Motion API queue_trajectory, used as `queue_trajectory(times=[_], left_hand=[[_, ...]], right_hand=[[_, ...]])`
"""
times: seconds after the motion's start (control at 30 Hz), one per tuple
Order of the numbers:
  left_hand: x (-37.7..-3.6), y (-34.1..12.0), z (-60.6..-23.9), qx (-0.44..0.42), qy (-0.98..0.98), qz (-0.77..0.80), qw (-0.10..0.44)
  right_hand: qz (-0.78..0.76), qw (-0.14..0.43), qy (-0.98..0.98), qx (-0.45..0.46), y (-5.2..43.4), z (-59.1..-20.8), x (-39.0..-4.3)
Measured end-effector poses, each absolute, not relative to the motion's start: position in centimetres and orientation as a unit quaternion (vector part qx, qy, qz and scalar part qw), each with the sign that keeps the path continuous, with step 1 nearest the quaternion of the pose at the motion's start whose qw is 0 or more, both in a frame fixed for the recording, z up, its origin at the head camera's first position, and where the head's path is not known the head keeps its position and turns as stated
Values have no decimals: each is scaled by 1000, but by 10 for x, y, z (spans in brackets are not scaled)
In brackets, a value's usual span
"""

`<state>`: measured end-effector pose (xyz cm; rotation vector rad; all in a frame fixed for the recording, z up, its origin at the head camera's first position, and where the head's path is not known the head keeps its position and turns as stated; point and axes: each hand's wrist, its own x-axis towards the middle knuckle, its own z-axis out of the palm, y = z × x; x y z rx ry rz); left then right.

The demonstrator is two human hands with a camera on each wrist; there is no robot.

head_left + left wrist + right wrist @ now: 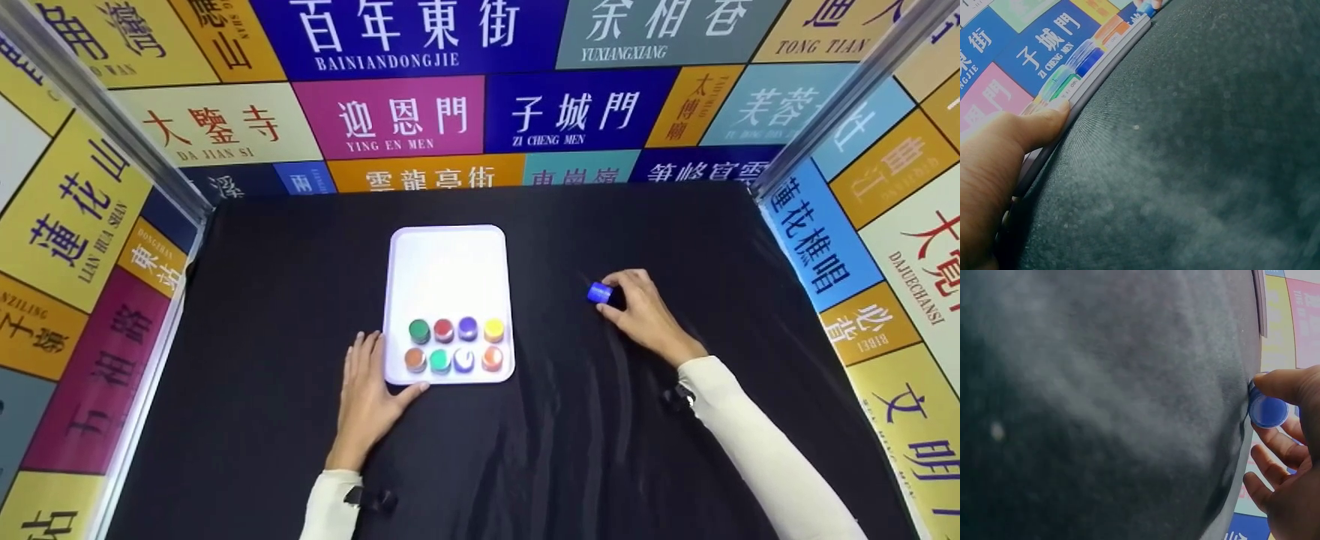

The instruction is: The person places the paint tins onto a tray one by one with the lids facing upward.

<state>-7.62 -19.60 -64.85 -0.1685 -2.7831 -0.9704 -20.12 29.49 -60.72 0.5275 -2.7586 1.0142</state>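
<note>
A white tray lies on the black cloth with several small paint jars in two rows at its near end. Among them are a green jar, a yellow jar and an orange jar. My left hand rests at the tray's near left corner, fingers straight along the left side, thumb touching the near rim. To the right of the tray, my right hand pinches a blue paint jar between thumb and fingers. In the right wrist view, one round end of this blue jar shows, while the other fingers are spread.
Black cloth covers the table and has folds in front of the tray. Panels with coloured signs stand behind the table and at both sides. Metal posts rise at the back corners.
</note>
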Motion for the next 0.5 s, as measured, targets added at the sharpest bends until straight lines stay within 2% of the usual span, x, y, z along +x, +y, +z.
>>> queue_trajectory(times=[0.5], left_hand=[[-77, -196, -651, -65, -938, -320, 112]], right_hand=[[331, 93, -914, 214, 284, -603, -203]])
